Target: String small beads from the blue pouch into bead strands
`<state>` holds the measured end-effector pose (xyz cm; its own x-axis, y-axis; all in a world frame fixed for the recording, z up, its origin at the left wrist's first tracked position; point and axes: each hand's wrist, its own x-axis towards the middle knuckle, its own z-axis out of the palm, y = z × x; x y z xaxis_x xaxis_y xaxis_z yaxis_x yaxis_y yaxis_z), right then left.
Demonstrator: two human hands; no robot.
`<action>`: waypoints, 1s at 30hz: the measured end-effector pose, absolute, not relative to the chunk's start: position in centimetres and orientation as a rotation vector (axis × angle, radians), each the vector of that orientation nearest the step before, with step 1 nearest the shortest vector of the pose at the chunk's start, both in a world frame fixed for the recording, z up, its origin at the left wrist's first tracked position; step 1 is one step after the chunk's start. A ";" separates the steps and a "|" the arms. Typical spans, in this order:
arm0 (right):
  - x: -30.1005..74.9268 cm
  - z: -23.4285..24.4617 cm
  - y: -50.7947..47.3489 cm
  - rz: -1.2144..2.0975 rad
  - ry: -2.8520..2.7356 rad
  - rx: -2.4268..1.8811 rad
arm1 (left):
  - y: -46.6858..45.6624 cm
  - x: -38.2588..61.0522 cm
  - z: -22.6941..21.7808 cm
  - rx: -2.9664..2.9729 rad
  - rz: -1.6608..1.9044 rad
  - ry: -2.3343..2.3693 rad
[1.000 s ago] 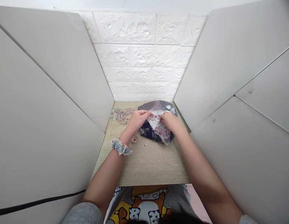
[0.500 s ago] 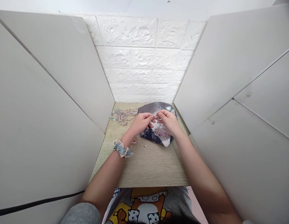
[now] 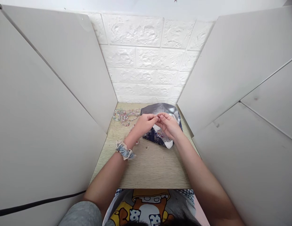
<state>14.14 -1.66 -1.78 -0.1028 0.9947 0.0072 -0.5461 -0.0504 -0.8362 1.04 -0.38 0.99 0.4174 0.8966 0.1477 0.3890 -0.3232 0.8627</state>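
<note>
My left hand (image 3: 144, 123) and my right hand (image 3: 168, 125) meet fingertip to fingertip above an open dark blue patterned box (image 3: 157, 138) lined with silvery foil (image 3: 160, 109). Both hands are pinched closed on something too small to make out. Small colourful beads fill the box under my hands. A blue scrunchie (image 3: 124, 150) sits on my left wrist.
Strings of coloured beads (image 3: 124, 115) lie on the wooden table (image 3: 150, 166) at the back left. A tiny loose piece (image 3: 147, 147) rests near the box. White panels wall in both sides, with white brick-pattern wall behind. A black cable (image 3: 37, 204) runs at lower left.
Both hands lifted out of the beads in the box and came together, fingertips pinched, above the box.
</note>
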 end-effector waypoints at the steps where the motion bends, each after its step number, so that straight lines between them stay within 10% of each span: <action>1: 14.1 -1.8 -1.7 1.511 -0.828 -0.735 | -0.4 1.0 1.0 1.898 0.821 1.109; 30: 14.0 -1.9 -1.8 1.499 -0.853 -0.773 | -0.5 1.1 0.9 1.834 0.847 1.140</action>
